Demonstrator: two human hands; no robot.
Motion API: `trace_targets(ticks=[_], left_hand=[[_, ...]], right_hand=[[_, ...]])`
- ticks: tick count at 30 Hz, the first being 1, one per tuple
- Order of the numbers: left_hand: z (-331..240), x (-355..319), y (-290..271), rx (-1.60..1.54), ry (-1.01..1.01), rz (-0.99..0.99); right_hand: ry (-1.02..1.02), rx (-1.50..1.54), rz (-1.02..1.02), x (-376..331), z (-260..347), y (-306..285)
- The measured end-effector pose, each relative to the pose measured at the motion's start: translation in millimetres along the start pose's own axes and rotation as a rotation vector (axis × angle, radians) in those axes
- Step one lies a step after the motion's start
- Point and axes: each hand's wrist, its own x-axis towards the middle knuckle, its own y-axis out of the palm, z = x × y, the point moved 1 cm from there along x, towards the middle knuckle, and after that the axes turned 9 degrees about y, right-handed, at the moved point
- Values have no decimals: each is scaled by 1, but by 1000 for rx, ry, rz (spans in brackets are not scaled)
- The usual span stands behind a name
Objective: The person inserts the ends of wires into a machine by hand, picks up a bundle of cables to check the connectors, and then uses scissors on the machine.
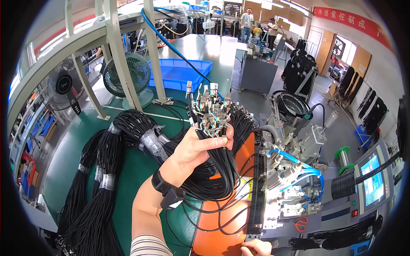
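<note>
My left hand [198, 149], wrapped in a closed grip, holds a thick bundle of black cables [218, 175]. The bundle's upper ends carry many small metal connectors [211, 113] with short coloured wires, standing up above my thumb. Below the grip the cables loop down over an orange surface [222, 222], and a few loose strands trail across it. At the lower edge, only part of my right hand [257, 247] shows, its fingers curled together over the orange surface. Whatever it may hold is hidden.
Tied black cable bundles [102, 170] lie on the green table [141, 183] at left. A blue tray [179, 72] and green fan [127, 74] stand beyond. To the right are a machine with blue tubes [294, 179], red scissors [301, 224] and a touchscreen [372, 181].
</note>
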Motion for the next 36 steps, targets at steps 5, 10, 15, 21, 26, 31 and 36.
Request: trace_targets(ticks=[5, 10, 15, 21, 26, 31, 36], left_hand=[[-1, -13, 9, -44, -5, 48], [-3, -32, 21, -11, -55, -42], [0, -42, 30, -40, -58, -2], [13, -66, 36, 275, 31, -56], [22, -81, 36, 119, -3, -127], [27, -84, 29, -96, 21, 63], [33, -86, 28, -218, -51, 134]], right_hand=[[-342, -129, -248, 49, 31, -6], [-198, -165, -143, 126, 57, 4], [-142, -249, -123, 178, 60, 26], [37, -315, -102, 182, 53, 44], [106, -472, -31, 172, 84, 34], [-417, -421, -181, 158, 98, -10], [-299, 91, -343, 188, 118, -26]])
